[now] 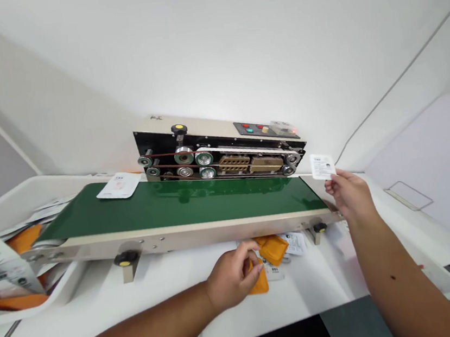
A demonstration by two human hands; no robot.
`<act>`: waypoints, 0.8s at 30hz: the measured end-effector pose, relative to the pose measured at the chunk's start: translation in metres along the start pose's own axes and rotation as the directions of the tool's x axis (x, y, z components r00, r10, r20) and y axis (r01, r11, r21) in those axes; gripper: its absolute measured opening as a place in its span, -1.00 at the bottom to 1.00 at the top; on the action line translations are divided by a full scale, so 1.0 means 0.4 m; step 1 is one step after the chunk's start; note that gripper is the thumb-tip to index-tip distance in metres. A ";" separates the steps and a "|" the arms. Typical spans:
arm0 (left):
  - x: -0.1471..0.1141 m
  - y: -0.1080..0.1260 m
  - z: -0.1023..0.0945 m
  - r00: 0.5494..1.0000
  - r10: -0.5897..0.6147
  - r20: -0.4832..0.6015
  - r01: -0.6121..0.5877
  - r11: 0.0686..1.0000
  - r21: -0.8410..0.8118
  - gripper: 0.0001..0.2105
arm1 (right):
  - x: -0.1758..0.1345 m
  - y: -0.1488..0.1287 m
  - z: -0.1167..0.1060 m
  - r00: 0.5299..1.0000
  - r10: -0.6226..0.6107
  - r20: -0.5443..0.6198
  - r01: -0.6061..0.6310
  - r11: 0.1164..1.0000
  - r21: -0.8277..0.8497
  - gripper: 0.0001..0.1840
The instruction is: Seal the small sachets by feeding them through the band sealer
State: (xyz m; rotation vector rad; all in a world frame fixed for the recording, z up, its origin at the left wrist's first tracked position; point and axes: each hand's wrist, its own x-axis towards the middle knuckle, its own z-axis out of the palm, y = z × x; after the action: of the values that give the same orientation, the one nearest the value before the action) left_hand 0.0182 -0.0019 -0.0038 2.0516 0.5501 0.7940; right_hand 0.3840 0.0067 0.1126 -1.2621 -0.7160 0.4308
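Left hand [232,278] loosely parted, right hand [352,194] pinching one corner, we could drop the white packet [321,165] beyond the right edge of the belt [229,201].

I see white wall [210,44] across the top, 1 thin cable [409,66] upper right, 1 metal loop [402,200] at right.

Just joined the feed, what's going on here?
The person's right hand pinches a small white printed packet by the right end of a green conveyor belt. The left hand, fingers curled, is at orange and white packets below the belt's front edge; whether it grips one is unclear. Another white packet lies toward the belt's left end; a white plastic bin there holds more.
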 end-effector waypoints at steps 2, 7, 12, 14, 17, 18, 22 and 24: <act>-0.001 0.000 0.001 1.000 0.018 0.007 -0.018 1.000 0.024 -0.75 | 0.037 0.012 -0.004 0.998 0.025 -0.059 -0.027 0.999 -0.044 -0.76; -0.001 -0.001 0.002 0.998 0.047 0.030 -0.049 0.996 0.069 -0.76 | 0.054 0.030 0.002 0.993 0.118 0.024 -0.114 0.986 -0.121 -0.80; -0.002 -0.004 0.002 0.997 0.067 0.036 -0.070 0.993 0.099 -0.78 | 0.046 0.019 0.041 0.968 0.216 0.127 -0.199 0.970 -0.137 -0.81; -0.002 -0.002 0.000 0.997 0.070 0.040 -0.074 0.991 0.113 -0.79 | 0.045 0.015 0.059 0.957 0.239 0.163 -0.216 0.965 -0.146 -0.83; -0.001 0.004 -0.005 0.997 0.072 0.042 -0.077 0.988 0.135 -0.81 | 0.042 0.008 0.080 0.939 0.271 0.211 -0.237 0.956 -0.173 -0.78; 0.000 0.007 -0.007 0.996 0.074 0.043 -0.079 0.986 0.146 -0.82 | 0.038 0.005 0.085 0.934 0.281 0.221 -0.242 0.952 -0.188 -0.74; 0.009 0.011 -0.011 0.994 0.098 0.053 -0.107 0.974 0.201 -0.92 | -0.020 -0.013 0.096 0.995 0.047 0.091 -0.008 0.923 -0.384 -0.58; 0.013 0.005 -0.009 0.990 0.111 0.085 -0.128 0.963 0.236 -0.92 | -0.089 -0.015 0.097 0.963 -0.268 -0.010 0.227 0.833 -0.505 -0.59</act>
State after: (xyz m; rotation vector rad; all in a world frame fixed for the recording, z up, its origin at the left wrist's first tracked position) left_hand 0.0197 0.0021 0.0013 2.3462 0.5063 0.7503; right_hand 0.3312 0.0091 0.1145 -1.6354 -0.9468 -0.0330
